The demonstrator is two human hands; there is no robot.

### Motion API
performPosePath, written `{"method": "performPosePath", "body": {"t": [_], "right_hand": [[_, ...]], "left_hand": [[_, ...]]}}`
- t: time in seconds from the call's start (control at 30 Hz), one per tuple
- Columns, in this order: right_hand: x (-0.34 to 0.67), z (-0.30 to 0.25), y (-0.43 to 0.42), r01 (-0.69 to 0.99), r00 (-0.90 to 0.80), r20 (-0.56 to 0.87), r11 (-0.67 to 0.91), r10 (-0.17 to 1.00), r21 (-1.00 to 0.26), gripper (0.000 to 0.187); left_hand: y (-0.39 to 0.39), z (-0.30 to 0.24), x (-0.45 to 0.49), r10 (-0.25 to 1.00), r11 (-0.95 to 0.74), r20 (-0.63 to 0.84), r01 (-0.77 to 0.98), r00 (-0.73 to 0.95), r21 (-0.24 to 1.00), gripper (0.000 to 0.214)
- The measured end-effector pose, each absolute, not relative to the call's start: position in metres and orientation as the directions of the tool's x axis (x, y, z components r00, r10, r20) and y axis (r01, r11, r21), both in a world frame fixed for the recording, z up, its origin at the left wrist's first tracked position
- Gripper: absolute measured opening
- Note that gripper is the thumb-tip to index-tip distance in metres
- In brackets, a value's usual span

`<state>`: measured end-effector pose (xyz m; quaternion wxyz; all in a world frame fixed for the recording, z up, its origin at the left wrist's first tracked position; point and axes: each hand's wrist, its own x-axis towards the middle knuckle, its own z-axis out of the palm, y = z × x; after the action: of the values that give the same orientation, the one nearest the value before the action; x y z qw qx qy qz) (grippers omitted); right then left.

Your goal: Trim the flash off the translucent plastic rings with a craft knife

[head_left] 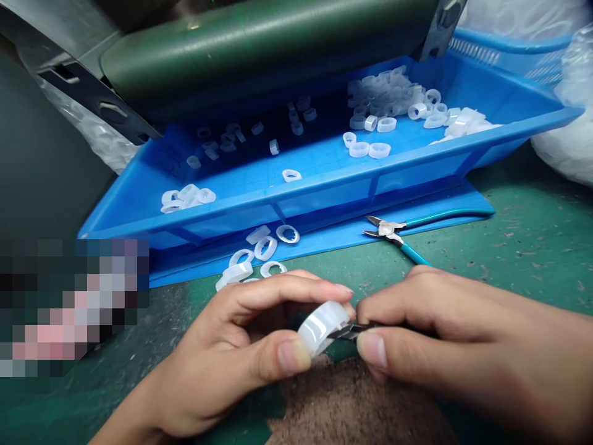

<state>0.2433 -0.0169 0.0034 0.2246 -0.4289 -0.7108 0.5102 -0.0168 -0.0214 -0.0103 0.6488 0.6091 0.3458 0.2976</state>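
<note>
My left hand (241, 346) pinches a white translucent plastic ring (322, 326) between thumb and fingers, low in the middle of the view. My right hand (445, 346) grips a small dark metal blade tool (352, 332), whose tip touches the ring's edge. Both hands hover just above the green table (532, 247). Several similar white rings (259, 253) lie loose on the table just beyond my left hand.
A blue plastic tray (324, 185) holding several white rings (393, 99) stands tilted beyond my hands under a dark green roller (259, 43). Teal-handled cutters (398, 232) lie open by the tray's front. Bags of white parts (565, 142) sit at the right. A blurred patch covers the lower left.
</note>
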Motion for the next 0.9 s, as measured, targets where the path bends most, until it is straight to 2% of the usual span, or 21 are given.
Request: {"method": "performPosePath", "body": {"t": [0.1, 0.23, 0.33, 0.43, 0.6, 0.9], "right_hand": [[0.251, 0.002, -0.023, 0.364, -0.516, -0.006, 0.213, 0.856, -0.907, 0.016], [0.262, -0.003, -0.032, 0.300, -0.491, 0.172, 0.351, 0.854, -0.887, 0.018], [0.261, -0.010, -0.034, 0.200, -0.460, 0.395, 0.526, 0.795, -0.827, 0.013], [0.256, -0.019, -0.034, 0.110, -0.442, 0.541, 0.642, 0.715, -0.759, 0.022], [0.254, -0.024, -0.033, 0.115, -0.476, 0.577, 0.698, 0.664, -0.707, 0.022], [0.253, -0.020, -0.032, 0.133, -0.413, 0.569, 0.665, 0.711, -0.735, 0.021]], "left_hand": [[-0.021, -0.012, -0.017, 0.831, 0.147, -0.108, -0.029, 0.545, 0.989, 0.028], [-0.021, -0.015, -0.015, 0.853, 0.163, -0.107, -0.065, 0.510, 0.985, 0.032], [-0.020, -0.014, -0.012, 0.850, 0.185, -0.118, -0.080, 0.514, 0.979, 0.031], [-0.020, -0.014, -0.009, 0.846, 0.200, -0.123, -0.095, 0.519, 0.975, 0.031], [-0.021, -0.014, -0.008, 0.842, 0.227, -0.140, -0.108, 0.521, 0.968, 0.029], [-0.021, -0.010, -0.004, 0.853, 0.211, -0.139, -0.088, 0.503, 0.974, 0.032]]}}
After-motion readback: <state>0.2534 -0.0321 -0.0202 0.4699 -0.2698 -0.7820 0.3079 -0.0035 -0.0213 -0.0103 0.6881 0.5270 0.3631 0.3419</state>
